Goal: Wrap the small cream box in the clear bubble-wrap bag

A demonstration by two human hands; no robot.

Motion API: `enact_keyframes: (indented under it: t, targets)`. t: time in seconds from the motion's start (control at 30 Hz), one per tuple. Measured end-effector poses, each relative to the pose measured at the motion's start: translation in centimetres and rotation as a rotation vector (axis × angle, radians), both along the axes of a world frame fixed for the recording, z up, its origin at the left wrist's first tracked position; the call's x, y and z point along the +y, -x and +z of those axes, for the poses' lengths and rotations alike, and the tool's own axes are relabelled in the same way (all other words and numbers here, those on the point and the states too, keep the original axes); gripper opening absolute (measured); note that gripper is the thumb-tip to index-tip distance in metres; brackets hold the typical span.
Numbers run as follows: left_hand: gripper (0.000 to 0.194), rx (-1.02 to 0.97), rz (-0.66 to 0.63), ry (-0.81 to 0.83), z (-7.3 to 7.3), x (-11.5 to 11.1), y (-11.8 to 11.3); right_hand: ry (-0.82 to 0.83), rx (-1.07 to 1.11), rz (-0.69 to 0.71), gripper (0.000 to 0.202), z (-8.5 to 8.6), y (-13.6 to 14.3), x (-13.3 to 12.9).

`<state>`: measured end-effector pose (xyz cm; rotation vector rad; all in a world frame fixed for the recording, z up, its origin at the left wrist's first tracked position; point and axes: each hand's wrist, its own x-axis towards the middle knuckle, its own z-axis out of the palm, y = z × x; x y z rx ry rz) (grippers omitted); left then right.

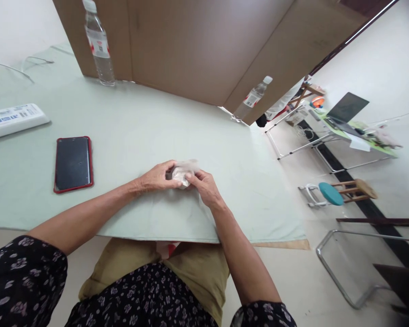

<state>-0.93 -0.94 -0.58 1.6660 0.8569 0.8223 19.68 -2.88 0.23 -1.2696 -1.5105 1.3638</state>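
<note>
A small, pale, crumpled wrapper [180, 172] is held in both hands, close to the middle of the near edge of the desk [122, 127]; whether the cloth beneath is touched by it cannot be told. It is gripped from one side by the thumb and fingers of the left hand [157, 176], which are curved around it. By the right hand [207, 187] it is pinched, the thumb being pressed on top and the other fingers partly hidden. A dark phone [74, 163] in a red case is laid flat to the left of the hands, and a printed white box [15, 119] is placed at the left edge. Along the far edge a cardboard panel [191, 45] is stood, with one bottle [100, 50] placed before it towards the far left corner and another bottle [254, 97] near the far right corner.
</note>
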Motion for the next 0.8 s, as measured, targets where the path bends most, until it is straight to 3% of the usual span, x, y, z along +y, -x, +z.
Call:
enact_keyframes:
  t: [0.1,0.27,0.47,0.67,0.8]
  targets:
    - [0.052,-0.086,-0.036,0.137,0.1,-0.2,-0.1,0.018,-0.056,0.034,0.05,0.4,-0.1,-0.1]
    - [0.057,-0.168,0.004,0.313,0.8,-0.5,-0.2,-0.199,-0.233,-0.004,0.05,0.7,-0.7,-0.3]
    - [0.061,-0.169,0.072,0.421,1.5,-0.6,-0.3,-0.131,-0.05,0.087,0.057,0.6,-1.1,-0.5]
    - [0.056,-0.104,0.069,0.39,2.2,-1.1,-0.3,-0.103,0.022,0.023,0.052,-0.5,-0.4,-0.7]
    - [0.055,-0.167,0.0,0.445,2.3,-1.2,-0.4,-0.024,0.117,0.002,0.057,-1.4,-0.3,-0.8]
